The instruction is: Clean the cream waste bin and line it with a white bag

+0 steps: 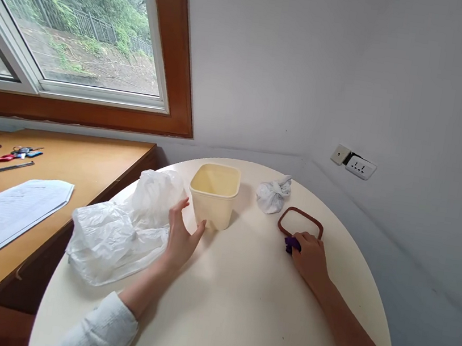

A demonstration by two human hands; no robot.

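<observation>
Several pieces, one round desk (239, 294)

Bin (211, 207): pale yellow, upright, mouth upward, toward the far side of the desk. Its central place, between both forearms' lines, presumably keeps it in easy reach of either side.

Left hand (182, 242): grip apart, thumb and fingers spread around the bin's near left corner. The spread looks suited to steadying the wall; whether skin meets plastic cannot be told.

Right hand (309, 254): grip clamped on a purple bundle (291, 244), mostly hidden by the fingers; material uncertain. The small size probably explains the tight, curled hold.

Frame (303, 213): brown, rounded rectangle, lying flat, near edge at the right fingers. Its outline echoes the bin's mouth; lying flat, it seems simply parked beside the work.

Loose white plastic (118, 243): crumpled, sheer, left of the bin, beside the left hand. Being spread and light, it likely rests wherever it settles.

Knotted bag (272, 194): white, small, right of the bin, beyond the frame; contents unseen. The knot presumably keeps it compact.

Papers (8, 227): stacked on the adjoining wooden desk (87, 158), apart from the rest.
</observation>
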